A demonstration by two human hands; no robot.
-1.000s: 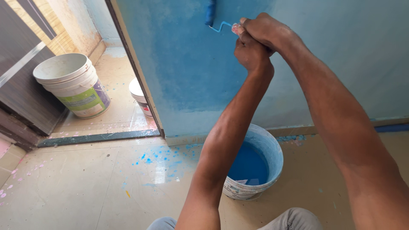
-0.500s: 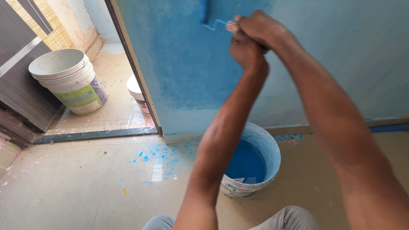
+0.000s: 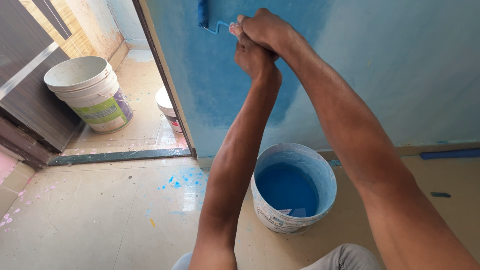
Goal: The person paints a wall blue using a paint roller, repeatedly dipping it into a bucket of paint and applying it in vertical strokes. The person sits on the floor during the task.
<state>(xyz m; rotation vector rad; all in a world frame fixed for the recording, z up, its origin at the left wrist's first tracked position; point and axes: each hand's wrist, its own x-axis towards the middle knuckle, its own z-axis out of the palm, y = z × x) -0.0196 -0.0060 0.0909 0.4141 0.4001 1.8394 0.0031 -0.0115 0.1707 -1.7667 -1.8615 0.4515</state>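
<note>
Both my hands are clasped together high against the wall, gripping the handle of a paint roller (image 3: 204, 14). My right hand (image 3: 265, 27) wraps over the top, and my left hand (image 3: 252, 57) sits just under it. The roller's blue sleeve presses on the wall (image 3: 380, 70) at the top edge of the view, with its thin wire frame running to my fists. Around the roller the wall is darker wet blue; farther right it is pale blue. On the floor below my arms stands a white bucket (image 3: 320, 172) holding blue paint.
A doorway opens at left past the wall's corner (image 3: 165, 85). Beyond it stand a large empty white bucket (image 3: 90, 92) and a smaller white tub (image 3: 167, 107). Blue paint drips (image 3: 180, 180) spot the tiled floor. A dark door (image 3: 30, 85) is at far left.
My clasped hands and the roller have shifted slightly left along the wall and a little upward. The view has tipped a bit, so the buckets sit slightly lower left.
</note>
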